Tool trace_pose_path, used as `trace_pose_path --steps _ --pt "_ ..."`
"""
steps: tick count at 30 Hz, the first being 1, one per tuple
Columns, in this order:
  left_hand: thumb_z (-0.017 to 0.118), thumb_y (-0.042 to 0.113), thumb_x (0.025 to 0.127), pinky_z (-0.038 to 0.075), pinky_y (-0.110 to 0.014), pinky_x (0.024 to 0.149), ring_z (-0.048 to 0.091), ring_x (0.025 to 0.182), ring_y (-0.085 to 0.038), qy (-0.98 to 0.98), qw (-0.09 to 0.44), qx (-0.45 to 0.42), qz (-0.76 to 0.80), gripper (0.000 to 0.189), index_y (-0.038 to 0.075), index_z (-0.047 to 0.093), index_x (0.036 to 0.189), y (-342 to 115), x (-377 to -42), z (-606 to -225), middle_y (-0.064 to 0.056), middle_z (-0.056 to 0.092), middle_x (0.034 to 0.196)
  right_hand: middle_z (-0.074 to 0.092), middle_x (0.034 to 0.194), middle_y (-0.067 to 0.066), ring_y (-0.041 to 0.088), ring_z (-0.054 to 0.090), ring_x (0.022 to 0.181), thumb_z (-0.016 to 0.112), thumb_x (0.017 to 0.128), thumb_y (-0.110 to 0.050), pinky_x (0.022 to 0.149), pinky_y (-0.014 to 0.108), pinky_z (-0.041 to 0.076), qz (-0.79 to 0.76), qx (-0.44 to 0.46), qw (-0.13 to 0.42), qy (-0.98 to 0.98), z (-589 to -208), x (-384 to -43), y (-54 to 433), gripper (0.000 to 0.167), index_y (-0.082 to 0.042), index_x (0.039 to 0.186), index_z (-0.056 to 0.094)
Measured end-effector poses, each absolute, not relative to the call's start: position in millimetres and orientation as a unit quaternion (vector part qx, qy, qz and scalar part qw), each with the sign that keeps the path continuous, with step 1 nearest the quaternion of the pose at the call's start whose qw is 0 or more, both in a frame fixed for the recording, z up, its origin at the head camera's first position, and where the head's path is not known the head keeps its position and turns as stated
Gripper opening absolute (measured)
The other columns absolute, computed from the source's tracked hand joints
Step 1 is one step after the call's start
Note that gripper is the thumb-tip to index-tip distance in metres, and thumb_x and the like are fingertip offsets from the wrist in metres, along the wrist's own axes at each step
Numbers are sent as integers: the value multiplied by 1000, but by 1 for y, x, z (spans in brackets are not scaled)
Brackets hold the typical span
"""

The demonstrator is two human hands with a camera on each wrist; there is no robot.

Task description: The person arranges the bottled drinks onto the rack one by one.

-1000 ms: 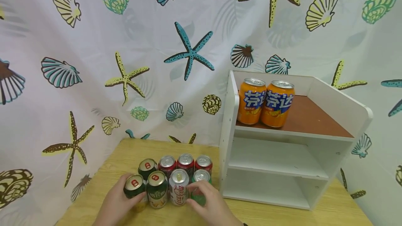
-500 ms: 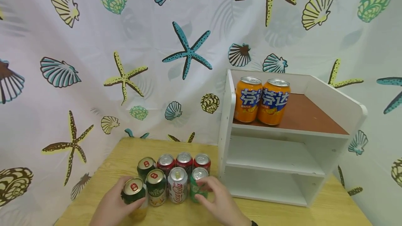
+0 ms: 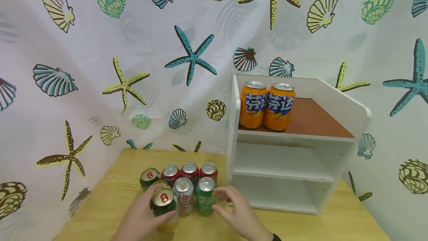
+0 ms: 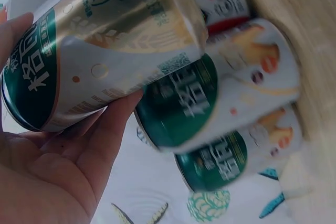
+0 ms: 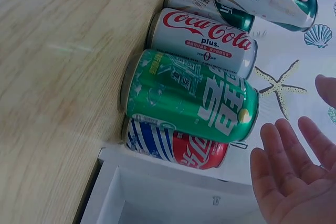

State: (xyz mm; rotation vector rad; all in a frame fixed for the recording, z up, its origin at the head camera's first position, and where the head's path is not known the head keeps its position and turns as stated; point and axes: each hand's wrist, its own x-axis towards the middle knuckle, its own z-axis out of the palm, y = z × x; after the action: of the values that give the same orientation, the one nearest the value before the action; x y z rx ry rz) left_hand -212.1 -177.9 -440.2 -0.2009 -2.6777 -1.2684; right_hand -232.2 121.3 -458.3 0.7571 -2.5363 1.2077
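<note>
My left hand [image 3: 142, 213] grips a green-and-gold beer can [image 3: 164, 205] around its side. In the left wrist view this beer can [image 4: 105, 51] is raised off the table, and two similar cans [image 4: 220, 85] stand beyond it. My right hand [image 3: 239, 211] is to the right of a green soda can [image 3: 205, 198], fingers relaxed. The right wrist view shows a gap between that soda can [image 5: 191, 95] and the hand [image 5: 291, 174], whose palm holds nothing. A white Coca-Cola can [image 3: 184, 200] stands left of the soda can. The held can partly hides another beer can [image 3: 161, 183].
Behind are three red-topped cans [image 3: 190, 172] and a green beer can [image 3: 149, 178]. To the right stands a white shelf unit [image 3: 277, 176] bearing two orange soda cans [image 3: 279, 107] on its brown top. A patterned curtain [image 3: 150, 40] hangs behind the wooden table [image 3: 110, 200].
My left hand has lifted the beer can from the left end of the front row and carried it right. My right hand has drawn off rightward from the green soda can.
</note>
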Motion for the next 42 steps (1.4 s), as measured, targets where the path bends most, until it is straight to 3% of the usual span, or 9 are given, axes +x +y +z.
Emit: trace_pose_path --steps 5,10,15,19,27,32,36,42 --pt "96 39 70 56 -38 92 68 107 -13 -890 77 -81 -442 71 19 60 128 -157 -214 -439 3 71 117 66 118 -6 17 67 103 76 95 -26 90 37 58 413 258 115 -866 -459 -232 126 39 -14 129 62" --pt "94 48 70 57 -44 91 68 108 -16 -896 71 -104 -425 78 18 58 133 -138 -218 -439 1 70 120 66 119 -8 15 66 104 77 94 -29 90 39 58 412 257 123 -866 -459 -229 131 41 -17 130 61" --pt "92 49 72 58 -38 88 68 106 -15 -887 70 -150 -431 74 20 57 130 -122 -224 -438 4 69 118 66 121 -7 14 66 106 75 94 -38 92 41 58 409 252 115 -869 -460 -226 138 46 -17 133 60" --pt "91 48 74 57 -33 85 68 106 -15 -875 64 -181 -445 74 16 57 132 -109 -227 -437 3 69 118 65 124 -7 14 65 109 72 95 -47 95 42 57 408 244 100 -874 -461 -225 144 52 -18 136 58" --pt "89 47 78 58 -37 84 69 107 -20 -876 61 -214 -428 76 12 55 136 -88 -229 -438 -1 69 121 64 134 2 19 63 118 75 91 -47 101 44 54 398 256 86 -877 -463 -220 151 66 -15 143 52" --pt "90 43 77 57 -31 83 70 103 -14 -869 64 -233 -432 69 18 56 132 -75 -229 -437 5 71 115 56 144 4 26 60 127 77 88 -51 107 48 51 422 255 43 -869 -463 -217 151 79 -14 150 45" --pt "91 42 76 56 -28 79 68 96 -9 -868 64 -235 -433 65 19 58 127 -65 -226 -432 6 71 109 51 147 6 33 57 128 79 88 -50 103 55 51 444 241 17 -863 -464 -214 148 83 -14 152 40" --pt "91 41 73 54 -29 78 66 95 -8 -867 45 -223 -443 66 19 59 127 -52 -222 -429 7 71 111 50 147 5 30 56 130 81 85 -52 103 50 52 470 212 17 -857 -472 -209 139 88 -14 152 37"
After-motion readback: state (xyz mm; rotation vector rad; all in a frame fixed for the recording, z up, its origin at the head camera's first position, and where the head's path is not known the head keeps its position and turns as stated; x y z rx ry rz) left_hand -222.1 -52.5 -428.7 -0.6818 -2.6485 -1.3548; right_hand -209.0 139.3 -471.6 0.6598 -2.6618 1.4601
